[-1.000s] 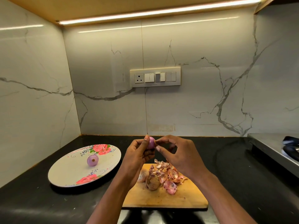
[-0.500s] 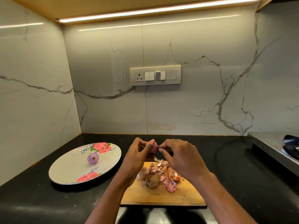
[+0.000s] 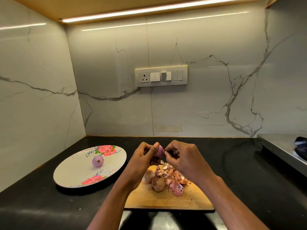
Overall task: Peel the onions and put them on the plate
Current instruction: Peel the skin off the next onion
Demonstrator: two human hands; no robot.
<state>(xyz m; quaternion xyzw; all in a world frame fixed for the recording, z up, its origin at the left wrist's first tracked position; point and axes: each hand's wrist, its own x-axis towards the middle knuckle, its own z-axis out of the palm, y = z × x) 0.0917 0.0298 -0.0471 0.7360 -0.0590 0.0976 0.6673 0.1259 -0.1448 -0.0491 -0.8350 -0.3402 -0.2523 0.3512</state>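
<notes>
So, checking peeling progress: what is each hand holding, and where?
Left hand grips the peeled onion round its side; right hand pinches something small at its edge.

Location: domestic kitchen, countertop corner.
Indicators: black countertop (image 3: 49, 205), marble-pattern backsplash (image 3: 207, 105), wall switch panel (image 3: 161, 76), under-cabinet light strip (image 3: 157, 9), wooden cutting board (image 3: 166, 199), stainless stove edge (image 3: 282, 146).

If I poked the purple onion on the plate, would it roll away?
Probably. The peeled onion looks round and smooth, and sits loose on the plate. The plate looks shallow, so its rim might not stop it. It's small, so likely light.
</notes>
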